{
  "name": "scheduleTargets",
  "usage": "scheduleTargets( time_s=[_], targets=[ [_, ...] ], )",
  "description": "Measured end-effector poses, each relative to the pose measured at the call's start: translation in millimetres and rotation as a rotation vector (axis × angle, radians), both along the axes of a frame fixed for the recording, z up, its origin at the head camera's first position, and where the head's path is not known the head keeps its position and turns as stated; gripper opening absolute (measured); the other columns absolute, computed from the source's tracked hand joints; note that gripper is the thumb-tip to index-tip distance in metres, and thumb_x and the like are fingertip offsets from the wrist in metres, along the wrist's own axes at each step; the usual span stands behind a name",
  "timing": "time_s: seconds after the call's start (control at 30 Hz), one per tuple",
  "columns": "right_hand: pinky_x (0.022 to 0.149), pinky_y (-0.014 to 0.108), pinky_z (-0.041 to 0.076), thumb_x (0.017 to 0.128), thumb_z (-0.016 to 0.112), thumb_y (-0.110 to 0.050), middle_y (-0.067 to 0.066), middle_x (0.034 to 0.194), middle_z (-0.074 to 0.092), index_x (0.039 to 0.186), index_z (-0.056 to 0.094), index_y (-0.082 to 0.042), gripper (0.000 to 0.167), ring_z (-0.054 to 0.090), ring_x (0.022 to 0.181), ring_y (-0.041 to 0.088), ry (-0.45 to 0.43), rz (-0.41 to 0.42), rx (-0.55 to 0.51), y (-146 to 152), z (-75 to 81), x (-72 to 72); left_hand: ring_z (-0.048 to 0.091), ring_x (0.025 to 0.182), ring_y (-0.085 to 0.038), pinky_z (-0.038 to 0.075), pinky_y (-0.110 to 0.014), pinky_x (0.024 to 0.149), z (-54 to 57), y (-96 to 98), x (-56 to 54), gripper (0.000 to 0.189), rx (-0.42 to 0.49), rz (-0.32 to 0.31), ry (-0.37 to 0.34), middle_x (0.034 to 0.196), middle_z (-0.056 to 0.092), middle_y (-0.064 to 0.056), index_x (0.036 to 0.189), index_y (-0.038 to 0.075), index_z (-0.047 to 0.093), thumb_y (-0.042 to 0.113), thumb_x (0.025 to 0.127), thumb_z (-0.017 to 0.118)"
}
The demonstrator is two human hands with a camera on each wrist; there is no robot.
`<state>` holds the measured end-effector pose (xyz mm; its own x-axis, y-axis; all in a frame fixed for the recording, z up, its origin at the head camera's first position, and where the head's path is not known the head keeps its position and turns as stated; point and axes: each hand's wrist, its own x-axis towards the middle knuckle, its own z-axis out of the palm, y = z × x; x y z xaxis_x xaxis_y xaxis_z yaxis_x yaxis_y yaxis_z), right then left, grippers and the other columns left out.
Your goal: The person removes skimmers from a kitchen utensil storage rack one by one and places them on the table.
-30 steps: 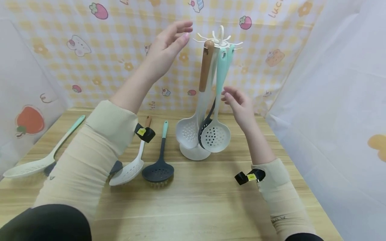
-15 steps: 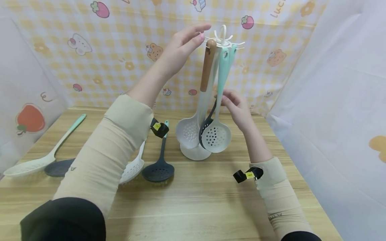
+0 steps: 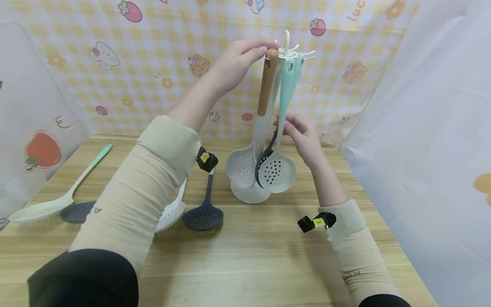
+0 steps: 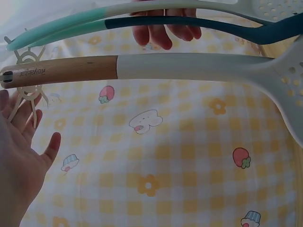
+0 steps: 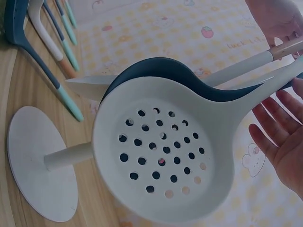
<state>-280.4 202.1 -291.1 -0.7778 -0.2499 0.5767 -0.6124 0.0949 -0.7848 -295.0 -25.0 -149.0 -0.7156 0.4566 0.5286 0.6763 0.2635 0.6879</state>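
Note:
A white rack (image 3: 251,194) holds hanging utensils: a white slotted ladle with a brown handle (image 3: 267,85), a pale slotted skimmer with a mint handle (image 3: 277,172), and a dark skimmer (image 3: 264,158) behind it. Up by the hooks, my left hand (image 3: 239,64) has its fingers extended beside the brown handle's top; the left wrist view shows this hand (image 4: 21,156) with fingers loosely spread around the hook ring. My right hand (image 3: 304,135) is at the mint-handled stems, fingers behind them. In the right wrist view its fingers (image 5: 274,130) look fairly straight; any thumb contact is unclear.
On the wooden table (image 3: 245,256) lie a dark skimmer (image 3: 203,216), a white slotted utensil (image 3: 171,215), a dark-headed utensil (image 3: 78,212) partly hidden by my left sleeve, and a pale slotted turner (image 3: 42,211). A checked cloth (image 3: 153,98) hangs behind.
My left hand has moved right, up to the hooks and the brown handle's top. My right hand has shifted slightly left to the utensil stems.

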Motion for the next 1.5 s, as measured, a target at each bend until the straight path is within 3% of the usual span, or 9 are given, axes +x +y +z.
scheduleTargets(
  time_s=[0.17, 0.3, 0.53, 0.87, 1.17, 1.5],
  targets=[
    [0.087, 0.037, 0.048, 0.099, 0.052, -0.01, 0.006, 0.099, 0.068, 0.105, 0.065, 0.003, 0.02, 0.063, 0.09, 0.023, 0.023, 0.022, -0.011, -2.6, 0.9, 0.7, 0.038, 0.125, -0.003, 0.026, -0.019, 0.104, -0.7, 1.6, -2.7, 0.033, 0.027, -0.027, -0.042, 0.135, 0.051, 0.009, 0.132, 0.019, 0.058, 0.02, 0.103, 0.042],
    [0.087, 0.037, 0.048, 0.099, 0.051, -0.008, 0.01, 0.096, 0.067, 0.103, 0.062, 0.008, 0.02, 0.064, 0.087, 0.023, 0.025, 0.045, -0.028, -4.3, 0.2, 2.1, 0.04, 0.124, -0.002, 0.026, -0.017, 0.103, -1.8, 4.7, -4.2, 0.034, 0.021, -0.004, -0.005, 0.135, 0.052, 0.008, 0.133, 0.017, 0.057, 0.023, 0.104, 0.041],
    [0.082, 0.038, 0.05, 0.102, 0.044, -0.011, 0.013, 0.09, 0.065, 0.099, 0.058, 0.001, 0.019, 0.063, 0.084, 0.025, 0.034, 0.123, -0.049, -4.9, -3.2, 1.8, 0.044, 0.12, -0.002, 0.029, -0.015, 0.1, 0.2, 11.2, -6.3, 0.033, 0.003, 0.039, 0.027, 0.132, 0.056, 0.006, 0.132, 0.014, 0.058, 0.022, 0.104, 0.042],
    [0.082, 0.043, 0.051, 0.103, 0.041, -0.014, 0.011, 0.086, 0.059, 0.117, 0.049, 0.012, 0.031, 0.059, 0.08, 0.033, -0.028, 0.114, -0.118, -5.1, -7.2, 10.3, 0.045, 0.12, -0.006, 0.026, -0.02, 0.104, 6.0, 6.2, -11.2, 0.029, -0.004, -0.022, 0.015, 0.129, 0.058, 0.003, 0.125, 0.012, 0.063, 0.019, 0.101, 0.049],
    [0.076, 0.034, 0.051, 0.103, 0.039, -0.011, 0.008, 0.086, 0.056, 0.106, 0.054, 0.004, 0.021, 0.057, 0.076, 0.019, -0.048, 0.096, -0.183, -5.6, -9.9, 16.1, 0.049, 0.119, -0.006, 0.029, -0.015, 0.1, 4.2, 9.6, -10.7, 0.026, 0.038, -0.049, 0.02, 0.126, 0.061, 0.001, 0.12, 0.007, 0.065, 0.014, 0.101, 0.048],
    [0.078, 0.037, 0.052, 0.103, 0.041, -0.01, 0.009, 0.083, 0.057, 0.1, 0.061, -0.008, 0.02, 0.058, 0.074, 0.024, -0.03, 0.055, -0.201, -5.3, -8.7, 18.4, 0.053, 0.114, -0.006, 0.029, -0.015, 0.1, 5.1, 12.4, -10.1, 0.023, 0.04, -0.005, 0.117, 0.12, 0.065, -0.003, 0.113, 0.005, 0.069, 0.011, 0.099, 0.053]
  ],
)
